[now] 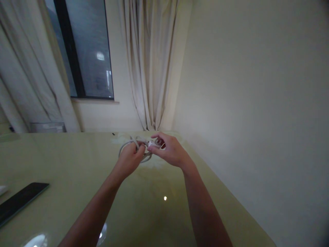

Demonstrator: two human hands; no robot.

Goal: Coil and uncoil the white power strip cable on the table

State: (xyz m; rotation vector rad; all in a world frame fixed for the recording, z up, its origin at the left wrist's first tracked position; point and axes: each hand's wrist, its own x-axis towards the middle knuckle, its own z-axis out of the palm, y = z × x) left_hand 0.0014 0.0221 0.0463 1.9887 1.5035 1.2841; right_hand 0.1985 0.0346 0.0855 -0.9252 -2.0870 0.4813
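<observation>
A white cable is gathered in loops above the far part of the table. My left hand is closed round some of these loops, with its thumb and fingers pinched together. Just to the right, my right hand curls its thumb and fingers about a small white block, which looks like a plug or charger head. More thin white cord shows inside the curl of the right fingers. The two hands nearly meet, and the fingers partly hide both cable and block.
The glossy greenish table runs along a pale wall on the right. A dark phone or tablet lies at the left, beside a white object cut by the frame. Curtains and a window are behind.
</observation>
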